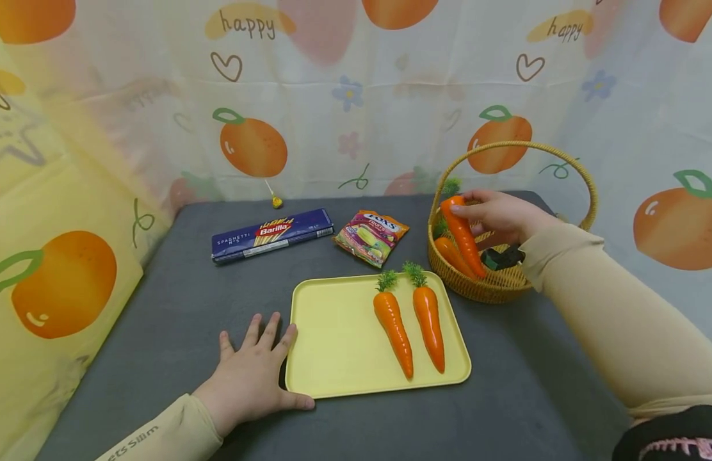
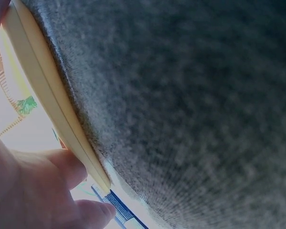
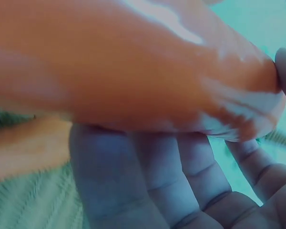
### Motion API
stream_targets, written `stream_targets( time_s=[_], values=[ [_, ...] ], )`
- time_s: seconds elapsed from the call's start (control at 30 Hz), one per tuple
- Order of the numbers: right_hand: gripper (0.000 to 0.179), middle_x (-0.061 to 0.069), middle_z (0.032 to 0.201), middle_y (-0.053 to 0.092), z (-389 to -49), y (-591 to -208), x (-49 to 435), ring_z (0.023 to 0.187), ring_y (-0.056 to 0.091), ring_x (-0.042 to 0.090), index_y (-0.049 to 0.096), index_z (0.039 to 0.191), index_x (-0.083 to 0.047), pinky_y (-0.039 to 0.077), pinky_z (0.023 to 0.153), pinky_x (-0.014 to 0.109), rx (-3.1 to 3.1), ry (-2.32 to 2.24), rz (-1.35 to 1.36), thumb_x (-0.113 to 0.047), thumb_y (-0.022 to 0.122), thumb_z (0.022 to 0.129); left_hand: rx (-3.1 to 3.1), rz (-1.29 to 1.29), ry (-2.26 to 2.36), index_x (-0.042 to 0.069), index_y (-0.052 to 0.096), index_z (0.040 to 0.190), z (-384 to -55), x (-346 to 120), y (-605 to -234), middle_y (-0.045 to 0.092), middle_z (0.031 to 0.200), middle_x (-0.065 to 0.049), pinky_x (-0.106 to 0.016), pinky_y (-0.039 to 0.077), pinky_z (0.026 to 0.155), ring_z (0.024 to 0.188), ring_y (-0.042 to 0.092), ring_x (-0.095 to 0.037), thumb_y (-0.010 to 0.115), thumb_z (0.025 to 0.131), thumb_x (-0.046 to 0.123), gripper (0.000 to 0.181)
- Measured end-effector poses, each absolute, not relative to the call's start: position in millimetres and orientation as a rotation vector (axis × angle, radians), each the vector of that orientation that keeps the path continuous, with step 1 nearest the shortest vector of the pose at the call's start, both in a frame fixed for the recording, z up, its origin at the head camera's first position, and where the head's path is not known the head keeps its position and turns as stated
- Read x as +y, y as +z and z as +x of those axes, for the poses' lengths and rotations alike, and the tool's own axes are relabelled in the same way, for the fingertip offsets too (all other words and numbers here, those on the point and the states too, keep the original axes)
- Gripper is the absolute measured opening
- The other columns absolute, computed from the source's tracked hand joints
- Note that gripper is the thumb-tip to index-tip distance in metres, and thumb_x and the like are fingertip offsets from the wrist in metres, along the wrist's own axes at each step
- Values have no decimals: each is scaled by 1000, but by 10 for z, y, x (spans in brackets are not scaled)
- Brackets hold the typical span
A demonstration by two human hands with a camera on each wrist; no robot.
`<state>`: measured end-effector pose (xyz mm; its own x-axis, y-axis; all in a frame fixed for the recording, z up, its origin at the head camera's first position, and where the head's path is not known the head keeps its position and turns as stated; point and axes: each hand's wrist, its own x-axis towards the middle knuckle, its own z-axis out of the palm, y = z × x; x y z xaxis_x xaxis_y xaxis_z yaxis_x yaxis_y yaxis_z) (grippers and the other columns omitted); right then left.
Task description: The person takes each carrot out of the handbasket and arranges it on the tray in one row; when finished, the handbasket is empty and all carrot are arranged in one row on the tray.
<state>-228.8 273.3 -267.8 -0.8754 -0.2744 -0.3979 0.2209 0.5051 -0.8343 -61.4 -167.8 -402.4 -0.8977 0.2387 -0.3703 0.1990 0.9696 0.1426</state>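
My right hand [image 1: 502, 218] grips an orange carrot [image 1: 465, 237] with a green leafy top, tilted over the wicker basket [image 1: 487, 292]. The right wrist view shows the fingers curled under this carrot [image 3: 133, 71]. Another carrot [image 1: 450, 255] lies lower in the basket, partly hidden by the held one. Two more carrots, one on the left [image 1: 394, 330] and one on the right [image 1: 429, 323], lie side by side on the yellow tray [image 1: 333, 339]. With fingers spread, my left hand [image 1: 252, 374] touches the tray's left edge, its thumb by the near corner.
Behind the tray lie a blue spaghetti box [image 1: 272, 235] and a candy bag [image 1: 371, 237]. A small yellow lollipop [image 1: 276, 202] is at the table's back edge. The basket's tall handle [image 1: 586, 182] arches up at right. A printed curtain [image 1: 344, 147] hangs behind the grey table [image 1: 177, 307].
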Motion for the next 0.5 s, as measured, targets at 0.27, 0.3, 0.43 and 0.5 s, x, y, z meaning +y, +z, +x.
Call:
stream_targets(
  time_s=[0.27, 0.3, 0.43, 0.5],
  values=[
    [60, 18, 144, 53, -2050, -2643, 2374, 99, 72, 22, 33, 163, -7, 66, 91, 47, 2224, -1458, -50, -37, 56, 117, 2731, 328, 141, 19, 33, 176, -621, -1690, -4035, 19, 183, -24, -99, 1, 110, 167, 11, -59, 66, 64, 106, 146],
    [59, 20, 145, 53, -2018, -2653, 2326, 100, 73, 23, 33, 163, -7, 67, 90, 46, 2221, -1468, -52, -36, 56, 117, 2730, 326, 144, 19, 33, 176, -620, -1690, -4036, 19, 183, -24, -99, 1, 110, 167, 10, -59, 66, 64, 106, 146],
    [58, 22, 147, 54, -1892, -2711, 2117, 100, 72, 24, 34, 162, -8, 68, 85, 43, 2182, -1512, -39, -34, 57, 117, 2730, 327, 150, 19, 32, 176, -617, -1688, -4027, 18, 183, -24, -99, 2, 110, 167, 10, -59, 67, 65, 105, 145],
    [56, 23, 146, 55, -1842, -2770, 2006, 98, 72, 24, 35, 160, -7, 68, 84, 43, 2158, -1524, -31, -33, 58, 117, 2734, 331, 149, 19, 33, 176, -612, -1689, -4018, 19, 183, -24, -99, 2, 110, 167, 11, -59, 68, 65, 105, 145]
  ],
)
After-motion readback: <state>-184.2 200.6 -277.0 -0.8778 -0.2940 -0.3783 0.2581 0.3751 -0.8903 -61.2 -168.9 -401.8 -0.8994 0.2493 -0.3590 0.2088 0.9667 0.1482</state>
